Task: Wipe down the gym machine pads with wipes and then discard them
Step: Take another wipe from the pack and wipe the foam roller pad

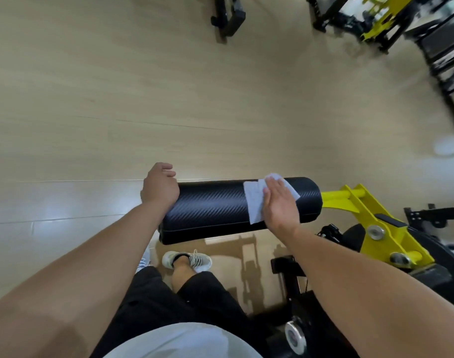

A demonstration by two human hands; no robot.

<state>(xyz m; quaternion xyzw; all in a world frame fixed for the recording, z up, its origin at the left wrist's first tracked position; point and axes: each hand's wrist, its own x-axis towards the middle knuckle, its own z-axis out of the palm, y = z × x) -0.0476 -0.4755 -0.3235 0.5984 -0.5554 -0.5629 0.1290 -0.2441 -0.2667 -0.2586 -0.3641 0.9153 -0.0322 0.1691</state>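
A black, carbon-textured roller pad (213, 210) lies across the middle of the view, fixed at its right end to a yellow machine arm (370, 215). A pale blue wipe (254, 202) is spread over the pad's right part. My right hand (280, 202) lies flat on the wipe with straight fingers, pressing it against the pad. At the pad's left end my left hand (158, 188) wraps over the end, its fingers curled round the far side.
Light wooden floor (143, 99) stretches beyond the pad. The machine's black base and a round knob (295, 337) sit at the lower right. Other black and yellow gym frames (375, 19) stand at the top right. My feet in white shoes (189, 262) are under the pad.
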